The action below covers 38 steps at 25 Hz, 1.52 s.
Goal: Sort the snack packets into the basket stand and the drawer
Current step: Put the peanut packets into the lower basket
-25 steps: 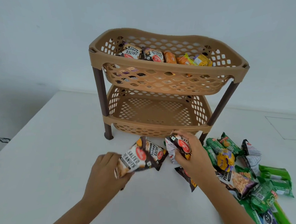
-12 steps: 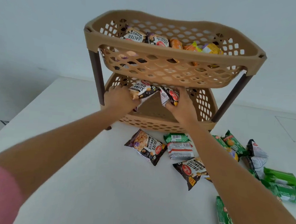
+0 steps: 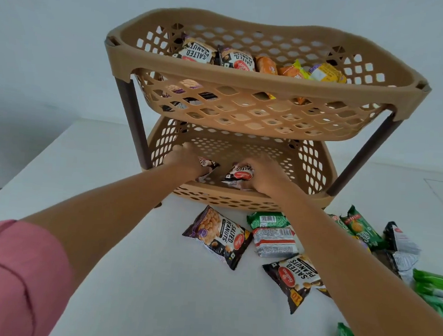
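Basket stand (image 3: 258, 73) is standing on the white table (image 3: 134, 279). Both hands are reaching into the stand's lower basket (image 3: 310, 163). Left hand (image 3: 187, 160) is grasping a peanut packet (image 3: 207, 167), fingers curled round it. Right hand (image 3: 267, 176) is gripping a second peanut packet (image 3: 238, 174) the same way. Both packets are sitting low inside the lower basket, near its front rim. The stand's upper basket (image 3: 245, 111) is holding several packets (image 3: 238, 58). In front of the stand, two loose peanut packets (image 3: 218, 236) and a white wrapper (image 3: 274, 242) are lying on the table; green packets (image 3: 358, 226) are lying to the stand's front right.
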{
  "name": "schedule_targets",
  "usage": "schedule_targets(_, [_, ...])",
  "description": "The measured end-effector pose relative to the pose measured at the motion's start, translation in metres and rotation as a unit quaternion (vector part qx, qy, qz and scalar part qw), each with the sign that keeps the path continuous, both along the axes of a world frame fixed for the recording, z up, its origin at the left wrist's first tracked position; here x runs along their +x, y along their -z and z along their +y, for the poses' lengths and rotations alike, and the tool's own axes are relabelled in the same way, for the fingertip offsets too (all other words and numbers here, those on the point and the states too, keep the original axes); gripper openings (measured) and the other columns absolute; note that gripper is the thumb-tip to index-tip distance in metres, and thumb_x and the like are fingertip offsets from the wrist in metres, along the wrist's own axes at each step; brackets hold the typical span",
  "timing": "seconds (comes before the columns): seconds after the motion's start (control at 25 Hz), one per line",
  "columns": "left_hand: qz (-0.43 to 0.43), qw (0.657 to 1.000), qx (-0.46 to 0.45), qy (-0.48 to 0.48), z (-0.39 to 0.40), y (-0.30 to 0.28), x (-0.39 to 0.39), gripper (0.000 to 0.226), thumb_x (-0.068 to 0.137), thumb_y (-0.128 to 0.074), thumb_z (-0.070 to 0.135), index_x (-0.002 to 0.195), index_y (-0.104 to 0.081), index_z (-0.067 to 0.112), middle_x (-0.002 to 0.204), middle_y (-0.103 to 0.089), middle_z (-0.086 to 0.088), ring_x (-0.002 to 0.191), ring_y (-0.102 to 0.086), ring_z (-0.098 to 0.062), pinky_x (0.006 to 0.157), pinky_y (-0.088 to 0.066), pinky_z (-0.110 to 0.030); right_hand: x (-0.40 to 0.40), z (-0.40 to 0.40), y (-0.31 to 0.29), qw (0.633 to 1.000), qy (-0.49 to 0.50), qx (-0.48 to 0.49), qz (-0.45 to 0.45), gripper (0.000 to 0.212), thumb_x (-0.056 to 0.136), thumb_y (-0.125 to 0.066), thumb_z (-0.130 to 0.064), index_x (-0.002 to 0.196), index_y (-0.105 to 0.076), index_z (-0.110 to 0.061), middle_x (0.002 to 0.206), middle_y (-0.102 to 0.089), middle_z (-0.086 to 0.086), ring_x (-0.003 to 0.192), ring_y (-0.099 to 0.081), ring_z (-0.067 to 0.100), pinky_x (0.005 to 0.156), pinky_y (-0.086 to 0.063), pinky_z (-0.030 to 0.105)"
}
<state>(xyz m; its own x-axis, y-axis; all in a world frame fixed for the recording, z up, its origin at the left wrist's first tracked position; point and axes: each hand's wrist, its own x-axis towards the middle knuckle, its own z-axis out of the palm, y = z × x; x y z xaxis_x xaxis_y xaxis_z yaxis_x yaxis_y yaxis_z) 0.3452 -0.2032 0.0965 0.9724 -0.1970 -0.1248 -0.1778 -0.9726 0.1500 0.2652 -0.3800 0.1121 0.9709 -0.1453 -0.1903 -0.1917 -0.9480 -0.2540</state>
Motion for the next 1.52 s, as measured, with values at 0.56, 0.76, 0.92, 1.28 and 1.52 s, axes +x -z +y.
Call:
schedule_targets(0.56, [0.007, 0.997, -0.005, -0.072, -0.013, 0.011, 0.033, 0.061, 0.084, -0.057, 0.048, 0.121, -0.043, 0.001, 0.105, -0.063, -0.014, 0.093, -0.063, -0.031, 0.060, -0.043, -0.033, 0.053, 0.012, 0.022, 0.998, -0.033, 0.047, -0.010, 0.069, 0.084, -0.057, 0.006, 0.141, -0.036, -0.026, 0.142, -0.047, 0.014, 0.110, -0.058, 0.028, 0.074, -0.045, 0.026])
schedule_targets(0.76, [-0.035, 0.997, -0.022, -0.061, -0.018, 0.015, 0.062, 0.052, 0.089, -0.055, 0.038, 0.124, -0.045, 0.002, 0.120, -0.058, -0.016, 0.109, -0.057, -0.030, 0.075, -0.049, -0.036, 0.087, 0.014, 0.033, 0.996, -0.028, 0.085, -0.027, 0.076, 0.082, -0.059, 0.007, 0.143, -0.031, -0.026, 0.144, -0.042, 0.015, 0.113, -0.055, 0.028, 0.084, -0.047, 0.033])
schedule_targets(0.92, [0.045, 0.987, -0.112, -0.110, -0.020, 0.016, 0.075, 0.044, 0.089, -0.052, 0.032, 0.126, -0.048, 0.009, 0.124, -0.057, -0.014, 0.102, -0.060, -0.029, 0.076, -0.054, -0.036, 0.098, 0.020, 0.034, 0.996, -0.035, 0.082, 0.012, 0.087, 0.079, -0.069, -0.003, 0.148, -0.018, -0.022, 0.153, -0.028, 0.011, 0.133, -0.037, 0.030, 0.103, -0.038, 0.036])
schedule_targets(1.28, [-0.262, 0.911, -0.252, 0.193, 0.002, -0.025, -0.066, 0.013, 0.086, -0.052, 0.024, 0.087, -0.048, 0.012, 0.093, -0.051, -0.009, 0.069, -0.049, -0.018, 0.053, -0.035, -0.016, -0.036, 0.015, -0.028, 0.972, -0.057, 0.157, -0.163, 0.051, 0.087, -0.060, -0.031, 0.135, -0.042, -0.025, 0.140, -0.046, -0.001, 0.125, -0.041, 0.009, 0.099, -0.029, 0.022])
schedule_targets(1.52, [-0.152, 0.924, -0.164, 0.311, 0.036, 0.036, -0.149, 0.034, 0.076, -0.068, 0.034, 0.100, -0.059, 0.012, 0.103, -0.060, -0.010, 0.093, -0.059, -0.028, 0.074, -0.052, -0.037, -0.185, 0.006, 0.016, 0.964, 0.079, 0.140, -0.212, 0.033, 0.088, -0.059, -0.022, 0.120, -0.055, -0.021, 0.131, -0.049, 0.000, 0.118, -0.045, 0.010, 0.092, -0.032, 0.018])
